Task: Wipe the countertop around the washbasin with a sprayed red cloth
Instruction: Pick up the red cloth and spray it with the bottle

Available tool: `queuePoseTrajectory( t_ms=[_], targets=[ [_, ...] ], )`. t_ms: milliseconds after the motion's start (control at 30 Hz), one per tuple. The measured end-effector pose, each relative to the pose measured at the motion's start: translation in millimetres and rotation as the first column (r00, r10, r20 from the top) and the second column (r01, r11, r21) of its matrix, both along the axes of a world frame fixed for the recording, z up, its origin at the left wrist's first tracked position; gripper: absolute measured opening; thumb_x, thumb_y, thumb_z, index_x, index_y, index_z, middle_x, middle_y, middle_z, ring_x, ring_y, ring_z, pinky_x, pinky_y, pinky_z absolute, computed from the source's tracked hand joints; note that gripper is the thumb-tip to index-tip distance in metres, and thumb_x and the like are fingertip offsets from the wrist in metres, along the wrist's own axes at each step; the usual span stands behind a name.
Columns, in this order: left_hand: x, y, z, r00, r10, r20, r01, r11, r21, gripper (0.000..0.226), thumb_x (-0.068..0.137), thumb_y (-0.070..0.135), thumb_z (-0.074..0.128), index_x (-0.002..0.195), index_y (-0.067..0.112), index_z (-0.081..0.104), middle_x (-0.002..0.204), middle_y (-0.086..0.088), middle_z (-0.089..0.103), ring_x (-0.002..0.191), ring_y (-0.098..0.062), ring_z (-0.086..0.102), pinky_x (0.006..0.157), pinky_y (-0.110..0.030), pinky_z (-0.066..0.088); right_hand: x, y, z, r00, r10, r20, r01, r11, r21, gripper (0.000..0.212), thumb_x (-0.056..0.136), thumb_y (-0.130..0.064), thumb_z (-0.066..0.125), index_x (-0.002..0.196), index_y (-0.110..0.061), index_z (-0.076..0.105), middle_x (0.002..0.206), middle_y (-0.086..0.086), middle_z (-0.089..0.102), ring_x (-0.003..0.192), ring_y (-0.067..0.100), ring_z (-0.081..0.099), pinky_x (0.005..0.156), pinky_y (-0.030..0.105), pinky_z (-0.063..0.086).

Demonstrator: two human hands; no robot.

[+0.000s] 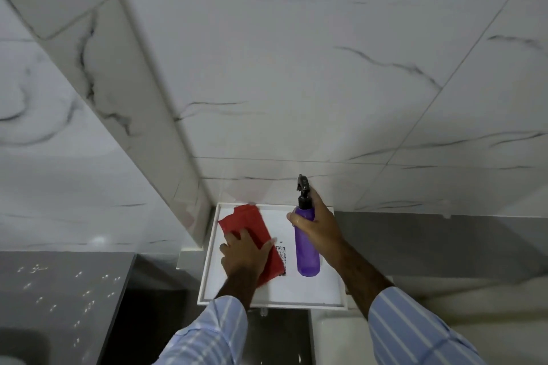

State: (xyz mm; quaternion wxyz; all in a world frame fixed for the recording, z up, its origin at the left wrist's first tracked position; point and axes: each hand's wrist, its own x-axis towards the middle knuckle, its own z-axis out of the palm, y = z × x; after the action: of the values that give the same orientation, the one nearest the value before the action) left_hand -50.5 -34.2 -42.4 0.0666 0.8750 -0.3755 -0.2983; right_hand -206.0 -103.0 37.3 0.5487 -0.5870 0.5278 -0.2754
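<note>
Marble-patterned wall tiles (pixel 296 68) filled most of the view, seen from a camera on the person's head looking down at 2 bare hands over a white tray (pixel 296 290). The tray sat against the wall, tucked into a corner.

The left hand (pixel 246 255) lay flat on a red cloth (pixel 252 225), fingers spread wide and pressing it down on the left part of the tray. The cloth stretched from the tray's far left corner towards its middle, partly hidden under the hand. A small dark speckled patch (pixel 281 255) showed on the tray just beside the cloth's right edge.

The right hand (pixel 320 225) was wrapped around the upper part of a purple spray bottle (pixel 307 249) with a black nozzle, fingers curled round its neck. The bottle stood upright on the right part of the tray, apart from the cloth.

Both forearms wore light blue striped sleeves (pixel 415 329). A grey speckled countertop (pixel 59 290) lay at the lower left, well apart from the cloth.
</note>
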Motion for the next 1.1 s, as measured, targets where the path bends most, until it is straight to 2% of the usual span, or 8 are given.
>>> queuePoseTrajectory(
  t_ms=[233,467,533,600,667,733,867,1100],
  targets=[
    [-27,-25,-19,0.992,0.016,0.129,-0.034,0.990,0.136,0.103,0.094,0.057,0.065,0.167,0.017,0.005,0.171,-0.026,0.007,0.149,-0.049,0.029,0.111,-0.060,0.046,-10,12,-17,1.000,0.003,-0.023,-0.002,1.000,0.007,0.071,0.094,-0.021,0.075,0.150,-0.045,0.037,0.106,-0.008,0.069,0.092,0.014,0.067,0.073,0.023,0.054],
    [9,-26,-16,0.976,0.125,-0.178,-0.145,0.984,-0.102,0.057,0.103,0.020,0.053,0.157,0.019,0.037,0.158,-0.027,0.031,0.128,-0.046,0.052,0.103,-0.051,0.052,-17,13,-11,0.999,0.033,0.033,-0.034,0.999,0.026,0.045,0.098,-0.036,0.071,0.139,-0.041,0.054,0.095,-0.008,0.071,0.083,0.008,0.070,0.078,0.024,0.053],
    [28,-13,-5,0.786,0.191,-0.588,-0.371,0.906,-0.202,0.043,0.101,0.017,0.052,0.143,0.013,0.056,0.129,-0.027,0.063,0.095,-0.036,0.070,0.078,-0.039,0.062,-17,11,-2,0.995,0.073,0.064,-0.077,0.995,0.056,0.038,0.097,-0.036,0.071,0.134,-0.033,0.062,0.087,-0.005,0.070,0.069,0.004,0.068,0.072,0.020,0.053],
    [42,8,12,0.305,0.162,-0.938,-0.551,0.834,-0.035,0.037,0.088,0.012,0.051,0.122,0.006,0.063,0.101,-0.024,0.069,0.072,-0.029,0.068,0.063,-0.034,0.059,-16,7,12,0.987,0.142,0.077,-0.151,0.981,0.124,0.037,0.095,-0.037,0.073,0.131,-0.030,0.065,0.087,-0.003,0.069,0.063,0.004,0.067,0.066,0.019,0.053],
    [50,27,30,-0.123,0.106,-0.987,-0.629,0.761,0.160,0.035,0.074,0.009,0.056,0.108,0.005,0.064,0.096,-0.027,0.064,0.073,-0.030,0.066,0.065,-0.037,0.061,-12,5,28,0.977,0.195,0.088,-0.210,0.956,0.204,0.038,0.094,-0.040,0.075,0.129,-0.028,0.066,0.085,-0.001,0.069,0.059,0.006,0.066,0.063,0.023,0.054],
    [48,39,46,-0.324,0.006,-0.946,-0.663,0.711,0.232,0.036,0.076,0.014,0.059,0.109,0.004,0.068,0.102,-0.028,0.067,0.089,-0.036,0.069,0.083,-0.045,0.060,-6,5,49,0.965,0.249,0.078,-0.261,0.938,0.228,0.040,0.093,-0.047,0.074,0.127,-0.026,0.068,0.080,0.003,0.070,0.056,0.006,0.066,0.059,0.026,0.054],
    [34,45,78,-0.477,-0.114,-0.871,-0.709,0.635,0.306,0.055,0.098,0.041,0.047,0.138,0.010,0.068,0.138,-0.023,0.068,0.129,-0.041,0.064,0.123,-0.063,0.033,12,11,92,0.920,0.384,0.085,-0.392,0.880,0.267,0.030,0.099,-0.051,0.062,0.114,-0.026,0.068,0.067,-0.007,0.074,0.053,0.004,0.067,0.054,0.022,0.055],
    [34,41,102,-0.370,-0.043,-0.928,-0.756,0.595,0.273,0.067,0.097,0.047,0.055,0.153,0.012,0.053,0.117,-0.019,0.074,0.097,-0.036,0.074,0.096,-0.049,0.055,32,23,115,0.888,0.453,0.081,-0.445,0.801,0.402,0.053,0.083,-0.066,0.075,0.104,-0.017,0.070,0.085,0.011,0.071,0.066,0.023,0.066,0.069,0.037,0.058]
  ],
)
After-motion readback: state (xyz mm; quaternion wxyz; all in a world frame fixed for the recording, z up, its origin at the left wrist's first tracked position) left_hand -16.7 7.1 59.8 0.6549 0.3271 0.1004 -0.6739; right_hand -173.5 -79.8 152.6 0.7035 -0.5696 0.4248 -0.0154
